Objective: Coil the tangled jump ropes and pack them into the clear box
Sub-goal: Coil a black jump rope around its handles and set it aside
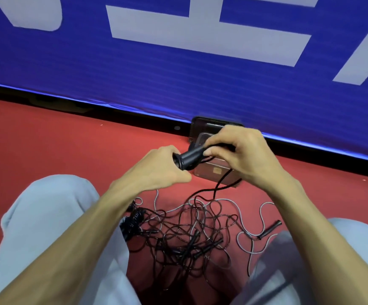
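Handle first: our left hand [163, 167] wraps the flared end of a black jump-rope handle [189, 155], and our right hand [242, 150] pinches its other end, where the black cord [219, 186] seems to leave it. The handle's long axis runs nearly level between the two hands, tilted a little up toward the right. From under the right hand the cord drops toward us into the tangle of ropes [189, 230] on the red floor [68, 146] between our knees, black strands mixed with a grey rope [243, 241]. The clear box [197, 125] sits on the floor just beyond the hands, against the blue banner [178, 73], partly hidden by them. We judge that coiling turns on this: the slack lies below and nearer us, the box ahead, so the right hand, nearer the cord, would draw loops up while the left anchors the handle.
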